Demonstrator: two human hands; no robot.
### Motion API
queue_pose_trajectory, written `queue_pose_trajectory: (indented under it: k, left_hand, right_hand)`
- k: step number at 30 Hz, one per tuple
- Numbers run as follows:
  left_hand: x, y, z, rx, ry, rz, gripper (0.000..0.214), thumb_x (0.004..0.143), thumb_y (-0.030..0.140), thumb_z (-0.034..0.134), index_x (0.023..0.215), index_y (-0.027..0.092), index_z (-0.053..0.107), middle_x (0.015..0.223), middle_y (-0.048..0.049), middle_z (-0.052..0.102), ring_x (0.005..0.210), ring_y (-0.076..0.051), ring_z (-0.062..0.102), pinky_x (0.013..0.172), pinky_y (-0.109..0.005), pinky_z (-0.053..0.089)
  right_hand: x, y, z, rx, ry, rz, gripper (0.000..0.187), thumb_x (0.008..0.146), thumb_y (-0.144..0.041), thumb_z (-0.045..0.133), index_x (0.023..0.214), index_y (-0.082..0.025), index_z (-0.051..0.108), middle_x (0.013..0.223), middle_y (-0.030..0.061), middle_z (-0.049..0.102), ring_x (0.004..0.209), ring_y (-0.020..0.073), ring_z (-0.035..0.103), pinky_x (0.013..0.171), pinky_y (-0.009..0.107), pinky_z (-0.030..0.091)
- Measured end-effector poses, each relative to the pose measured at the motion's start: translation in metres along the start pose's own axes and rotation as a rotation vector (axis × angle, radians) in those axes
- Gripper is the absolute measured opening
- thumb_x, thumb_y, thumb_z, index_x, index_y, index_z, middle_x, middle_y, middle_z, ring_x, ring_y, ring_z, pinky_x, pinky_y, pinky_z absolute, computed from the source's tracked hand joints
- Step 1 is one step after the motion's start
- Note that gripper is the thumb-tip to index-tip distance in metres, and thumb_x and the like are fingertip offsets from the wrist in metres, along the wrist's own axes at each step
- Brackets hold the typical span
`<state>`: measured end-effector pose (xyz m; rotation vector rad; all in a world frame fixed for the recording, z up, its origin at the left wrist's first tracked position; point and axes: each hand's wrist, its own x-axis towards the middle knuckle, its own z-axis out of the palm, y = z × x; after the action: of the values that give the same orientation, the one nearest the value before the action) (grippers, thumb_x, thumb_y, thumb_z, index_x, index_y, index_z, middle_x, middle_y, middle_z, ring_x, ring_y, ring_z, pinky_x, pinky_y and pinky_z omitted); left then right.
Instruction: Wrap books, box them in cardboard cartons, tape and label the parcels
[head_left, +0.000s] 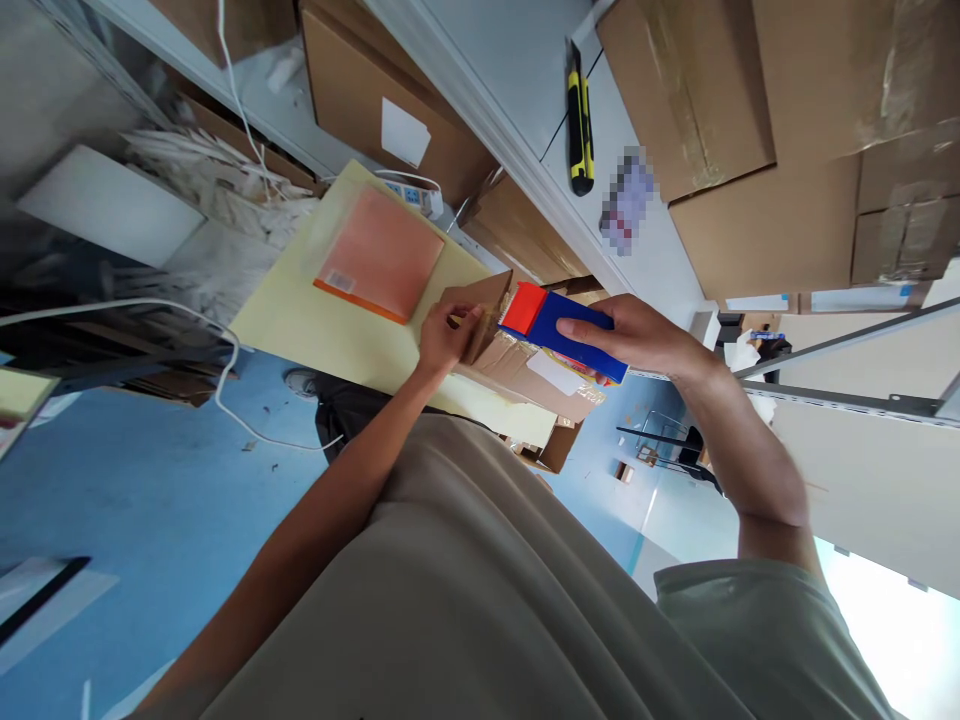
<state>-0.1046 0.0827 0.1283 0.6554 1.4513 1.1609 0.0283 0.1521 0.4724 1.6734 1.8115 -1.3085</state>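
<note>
My right hand (637, 335) is closed around a blue and red tape dispenser (559, 330), pressing it onto a small cardboard box (517, 365) with clear tape and a white label. My left hand (446, 335) grips the box's left flap, fingers curled over its edge. The box rests at the edge of a pale yellow board (337, 330). An orange packet (379, 255) lies on that board to the left of the box.
A yellow and black utility knife (578, 125) lies on a white table (525, 60). Large cardboard cartons (750, 110) stack at the right, another carton (382, 100) under the table. A white cable (225, 380) crosses the blue floor (135, 470). A power strip (416, 195) sits nearby.
</note>
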Motion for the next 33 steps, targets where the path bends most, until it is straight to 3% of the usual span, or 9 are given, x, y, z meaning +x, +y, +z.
queue_pose_trajectory:
  k: [4, 6, 9, 11, 15, 18, 21, 27, 33]
  left_hand:
    - [-0.007, -0.005, -0.012, 0.122, -0.045, 0.003, 0.082, 0.094, 0.043, 0.090, 0.167, 0.018, 0.062, 0.114, -0.0088, 0.076, 0.078, -0.016, 0.064, 0.077, -0.032, 0.055]
    - [-0.011, 0.004, -0.026, 0.150, -0.187, 0.106, 0.088, 0.092, 0.039, 0.090, 0.173, 0.022, 0.058, 0.124, -0.0103, 0.073, 0.088, -0.018, 0.067, 0.083, -0.032, 0.059]
    - [-0.020, 0.036, -0.043, 0.196, -0.451, 0.368, 0.087, 0.092, 0.041, 0.093, 0.172, 0.033, 0.060, 0.138, -0.0098, 0.069, 0.113, -0.024, 0.069, 0.099, -0.037, 0.062]
    - [-0.026, 0.060, -0.045, 0.287, -0.526, 0.498, 0.086, 0.088, 0.046, 0.098, 0.167, 0.033, 0.065, 0.136, -0.0094, 0.067, 0.123, -0.028, 0.068, 0.110, -0.044, 0.060]
    - [-0.027, 0.086, -0.038, 0.478, -0.532, 0.608, 0.061, 0.091, 0.039, 0.098, 0.147, 0.025, 0.077, 0.124, -0.0096, 0.065, 0.121, -0.032, 0.067, 0.114, -0.047, 0.059]
    - [-0.025, 0.082, -0.038, 0.576, -0.507, 0.611, 0.048, 0.096, 0.027, 0.090, 0.143, 0.026, 0.078, 0.122, -0.0100, 0.064, 0.119, -0.031, 0.068, 0.113, -0.045, 0.058]
    - [-0.025, 0.076, -0.045, 0.631, -0.494, 0.584, 0.044, 0.099, 0.027, 0.087, 0.142, 0.029, 0.079, 0.121, -0.0092, 0.066, 0.120, -0.031, 0.069, 0.114, -0.046, 0.058]
    - [-0.032, 0.077, -0.053, 0.685, -0.509, 0.547, 0.046, 0.095, 0.029, 0.093, 0.139, 0.029, 0.077, 0.121, -0.0076, 0.072, 0.121, -0.031, 0.072, 0.111, -0.045, 0.060]
    - [-0.034, 0.078, -0.055, 0.675, -0.506, 0.539, 0.044, 0.095, 0.026, 0.091, 0.137, 0.027, 0.076, 0.123, -0.0065, 0.073, 0.110, -0.026, 0.076, 0.106, -0.042, 0.063]
  right_hand:
    - [-0.006, 0.002, 0.000, -0.038, -0.021, 0.026, 0.075, 0.092, -0.096, 0.075, 0.084, -0.021, 0.077, 0.070, 0.0051, 0.078, 0.059, 0.0184, 0.072, 0.054, 0.029, 0.051]
    - [-0.011, 0.004, -0.001, -0.064, -0.030, 0.041, 0.075, 0.093, -0.095, 0.074, 0.085, -0.021, 0.077, 0.070, 0.0049, 0.078, 0.059, 0.0178, 0.071, 0.055, 0.030, 0.051]
    - [-0.018, 0.006, 0.000, -0.077, -0.063, 0.043, 0.077, 0.095, -0.097, 0.071, 0.086, -0.020, 0.076, 0.070, 0.0044, 0.077, 0.058, 0.0164, 0.069, 0.056, 0.029, 0.050]
    - [-0.020, 0.005, 0.001, -0.095, -0.070, 0.024, 0.079, 0.095, -0.098, 0.069, 0.085, -0.020, 0.075, 0.070, 0.0042, 0.076, 0.058, 0.0157, 0.068, 0.056, 0.029, 0.048]
    - [-0.022, 0.002, 0.005, -0.185, -0.027, -0.005, 0.081, 0.095, -0.101, 0.067, 0.083, -0.021, 0.073, 0.067, 0.0035, 0.073, 0.059, 0.0159, 0.067, 0.056, 0.029, 0.044]
    - [-0.023, 0.005, 0.005, -0.258, -0.017, 0.004, 0.081, 0.095, -0.100, 0.066, 0.083, -0.021, 0.073, 0.066, 0.0037, 0.072, 0.060, 0.0162, 0.067, 0.057, 0.030, 0.042]
    - [-0.024, 0.014, 0.002, -0.304, -0.040, 0.024, 0.080, 0.099, -0.099, 0.063, 0.083, -0.021, 0.073, 0.067, 0.0041, 0.072, 0.061, 0.0164, 0.067, 0.059, 0.030, 0.042]
    - [-0.009, 0.059, -0.008, -0.331, -0.128, 0.125, 0.084, 0.095, -0.102, 0.063, 0.083, -0.020, 0.073, 0.069, 0.0058, 0.073, 0.064, 0.0181, 0.067, 0.062, 0.032, 0.043]
    - [0.028, 0.106, 0.012, -0.285, -0.146, 0.137, 0.088, 0.087, -0.107, 0.065, 0.080, -0.020, 0.073, 0.073, 0.0076, 0.078, 0.065, 0.0188, 0.069, 0.065, 0.032, 0.046]
